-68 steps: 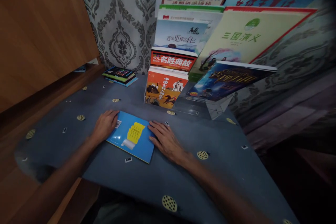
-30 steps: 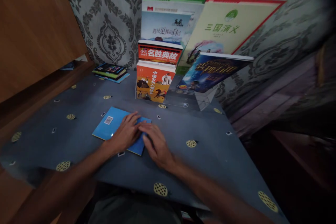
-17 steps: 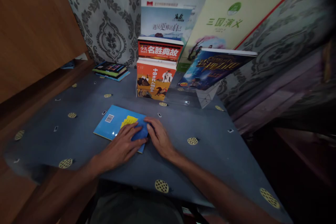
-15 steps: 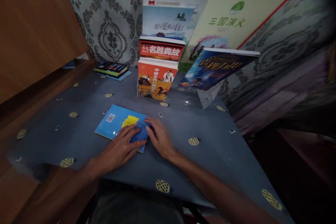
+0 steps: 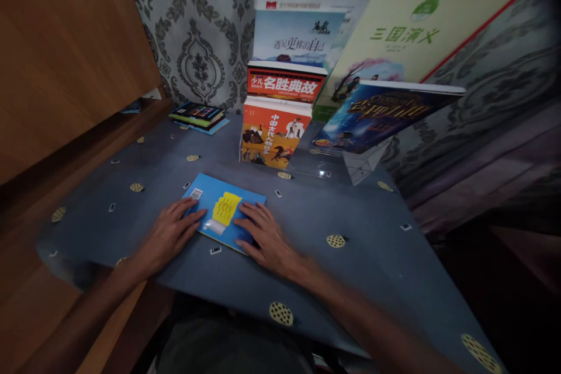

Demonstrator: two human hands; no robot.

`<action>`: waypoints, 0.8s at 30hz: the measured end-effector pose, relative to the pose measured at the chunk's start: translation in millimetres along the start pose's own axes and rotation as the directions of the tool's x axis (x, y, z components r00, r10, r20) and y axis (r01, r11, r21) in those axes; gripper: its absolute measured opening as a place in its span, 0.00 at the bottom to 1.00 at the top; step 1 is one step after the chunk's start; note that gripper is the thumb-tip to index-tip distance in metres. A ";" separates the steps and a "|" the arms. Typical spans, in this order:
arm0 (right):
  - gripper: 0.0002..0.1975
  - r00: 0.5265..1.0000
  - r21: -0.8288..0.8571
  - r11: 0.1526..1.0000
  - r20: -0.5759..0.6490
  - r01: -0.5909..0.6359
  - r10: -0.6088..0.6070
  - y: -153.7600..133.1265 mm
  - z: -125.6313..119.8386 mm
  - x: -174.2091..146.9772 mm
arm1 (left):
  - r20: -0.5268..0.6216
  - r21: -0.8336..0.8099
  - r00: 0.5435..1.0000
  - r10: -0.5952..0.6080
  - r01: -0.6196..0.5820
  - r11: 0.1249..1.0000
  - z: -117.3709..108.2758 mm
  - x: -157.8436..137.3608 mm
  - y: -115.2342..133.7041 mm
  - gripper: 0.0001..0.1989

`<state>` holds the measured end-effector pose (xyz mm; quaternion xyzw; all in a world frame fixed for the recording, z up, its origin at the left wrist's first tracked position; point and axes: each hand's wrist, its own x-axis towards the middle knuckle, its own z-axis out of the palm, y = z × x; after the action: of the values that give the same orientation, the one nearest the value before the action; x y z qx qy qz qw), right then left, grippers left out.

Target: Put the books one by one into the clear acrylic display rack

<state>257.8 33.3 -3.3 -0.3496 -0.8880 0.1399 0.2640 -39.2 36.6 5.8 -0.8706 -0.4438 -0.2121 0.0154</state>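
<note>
A thin blue book (image 5: 249, 198) lies flat on the cloth-covered table, with a yellow text patch in its middle and a white barcode at its upper left. Fingers spread, my left hand (image 5: 169, 234) rests on the book's left end, partly over the barcode. On the right end lies my right hand (image 5: 265, 236), also flat with its fingers apart. Neither hand is wrapped round anything. The yellow patch shows between them.
Behind the book, a clear stand (image 5: 359, 166) holds several upright books, among them an orange book (image 5: 276, 134) and a dark blue book (image 5: 385, 111). A small stack of books (image 5: 199, 117) lies at the back left. A wooden cabinet (image 5: 74, 58) borders the left side.
My left hand has slid left along the book, uncovering the yellow patch. My right hand has moved further onto the right end and flattened. The view has shifted slightly.
</note>
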 end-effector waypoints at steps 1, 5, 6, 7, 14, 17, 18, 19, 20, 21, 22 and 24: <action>0.19 1.000 -0.001 1.000 0.002 0.002 -0.002 -0.4 -0.5 0.4 | 0.018 0.016 0.999 -0.037 0.037 0.999 1.5 6.8 -6.2 0.20; 0.19 1.000 -0.003 1.000 0.012 0.006 -0.006 -0.7 -1.5 0.9 | 0.099 0.049 0.983 -0.157 0.153 0.987 10.1 40.1 -25.8 0.26; 0.19 1.000 -0.003 1.000 0.010 0.010 -0.010 -0.5 -1.4 0.8 | 0.116 0.052 0.978 -0.171 0.165 0.985 11.6 46.4 -29.0 0.26; 0.19 1.000 -0.003 1.000 0.008 0.014 -0.014 -0.2 -1.3 0.7 | 0.128 0.055 0.976 -0.177 0.171 0.984 12.3 50.7 -31.3 0.27; 0.19 1.000 -0.011 1.000 0.011 0.022 -0.022 0.1 -2.0 1.5 | 0.056 0.086 0.982 -0.183 0.177 0.980 -3.4 17.1 -29.2 0.26; 0.19 1.000 -0.012 1.000 0.019 0.015 -0.015 -0.5 -1.8 2.1 | -0.020 0.092 0.984 -0.179 0.180 0.979 -9.0 -9.4 -22.0 0.25; 0.19 1.000 -0.010 1.000 0.021 0.012 -0.011 -0.5 -1.4 2.1 | -0.043 0.098 0.984 -0.171 0.174 0.980 -9.0 -16.8 -19.1 0.24; 0.19 1.000 -0.003 1.000 0.022 0.009 -0.009 -0.3 -1.1 2.0 | -0.066 0.108 0.985 -0.159 0.166 0.980 -8.1 -23.2 -15.9 0.24; 0.19 1.000 0.008 1.000 0.019 0.006 -0.006 0.0 -0.7 1.8 | -0.086 0.122 0.986 -0.142 0.152 0.981 -6.5 -28.5 -12.5 0.23; 0.18 1.000 0.025 1.000 0.012 0.001 -0.001 0.4 -0.5 1.5 | -0.103 0.140 0.987 -0.120 0.134 0.981 -4.5 -32.8 -8.6 0.23; 0.18 1.000 0.047 0.999 0.001 -0.008 0.008 0.8 -0.5 1.2 | -0.113 0.159 0.989 -0.097 0.114 0.981 -2.5 -36.1 -4.4 0.24; 0.18 0.998 0.104 0.994 -0.037 -0.041 0.045 1.5 -1.1 0.7 | -0.114 0.191 0.993 -0.042 0.064 0.979 0.9 -39.7 6.3 0.26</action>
<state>258.8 35.0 -2.8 -0.3574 -0.8664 0.1845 0.2959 -54.5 2.7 -9.2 -0.8397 -0.4840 -0.2155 0.1192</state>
